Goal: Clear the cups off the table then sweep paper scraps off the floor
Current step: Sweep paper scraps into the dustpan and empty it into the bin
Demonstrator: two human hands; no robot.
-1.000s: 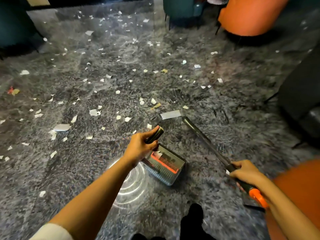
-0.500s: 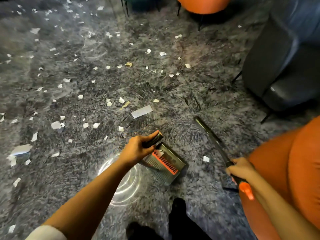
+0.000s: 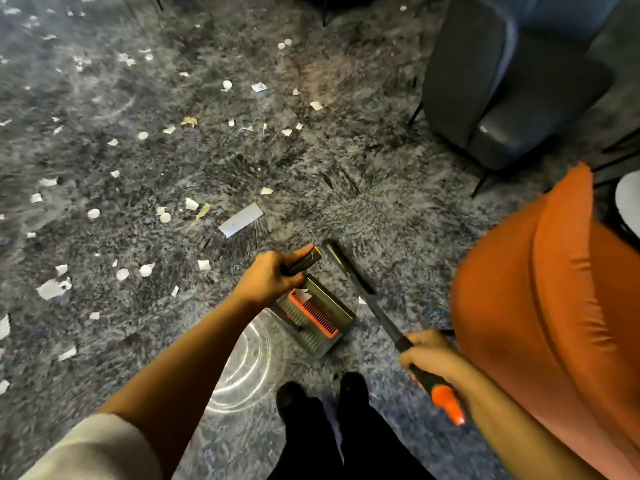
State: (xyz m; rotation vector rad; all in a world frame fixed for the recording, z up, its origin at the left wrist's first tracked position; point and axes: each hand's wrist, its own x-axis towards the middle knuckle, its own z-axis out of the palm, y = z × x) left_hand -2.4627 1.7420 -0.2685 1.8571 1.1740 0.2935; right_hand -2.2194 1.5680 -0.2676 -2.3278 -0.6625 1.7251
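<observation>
- Across the grey carpeted floor [image 3: 381,209], paper scraps [image 3: 240,220] lie scattered, thickest ahead and to the left, so the sweeping looks barely begun.
- Left hand [image 3: 266,278] is wrapped round the dark handle of the dustpan [image 3: 315,317], which is held low just ahead of the feet. A white fleck or two seems to sit in the pan.
- Right hand [image 3: 427,355] is clamped on the broom handle [image 3: 360,292], close beside the orange chair [image 3: 554,306]. The brush end is too blurred to make out.
- No cups or bench show, so whether that half is done cannot be told.
</observation>
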